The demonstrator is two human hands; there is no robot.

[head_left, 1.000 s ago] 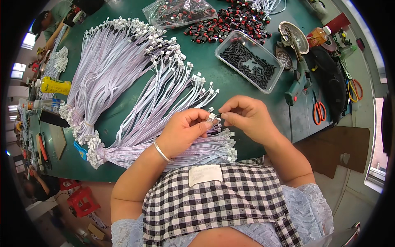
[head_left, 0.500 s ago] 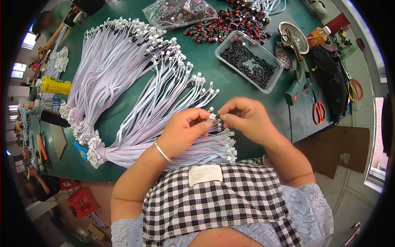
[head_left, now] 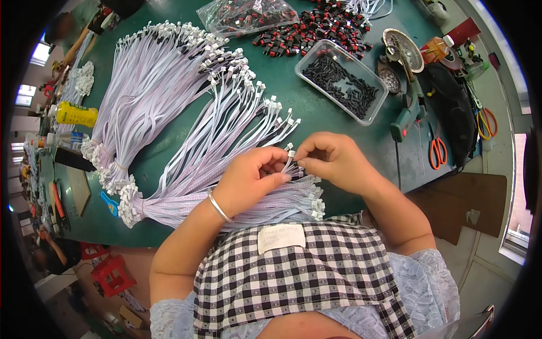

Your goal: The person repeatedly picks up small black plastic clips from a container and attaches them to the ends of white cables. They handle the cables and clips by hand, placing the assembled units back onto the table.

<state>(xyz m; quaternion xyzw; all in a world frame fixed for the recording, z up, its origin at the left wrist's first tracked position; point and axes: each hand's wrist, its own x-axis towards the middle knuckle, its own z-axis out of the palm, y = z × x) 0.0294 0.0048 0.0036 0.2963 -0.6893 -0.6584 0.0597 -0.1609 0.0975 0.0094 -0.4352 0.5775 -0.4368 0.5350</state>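
Both hands pinch the end of one thin white cable (head_left: pixel 289 160) near the middle of the green table (head_left: pixel 333 121). The left hand (head_left: pixel 248 182) squeezes it from 8 o'clock, the right hand (head_left: pixel 333 161) from 3 o'clock. More cables (head_left: pixel 186 113) fan out toward 11 o'clock. A clear tub of black bits (head_left: pixel 342 87) sits at 1 o'clock.

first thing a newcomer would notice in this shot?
Most likely the fans of pale lilac ribbon cables with white connectors, spread over the left half of the green table. At centre the left hand and right hand pinch one cable end between them. Behind them, upper right, sit a clear tray of small black parts and a heap of red-and-black switches.
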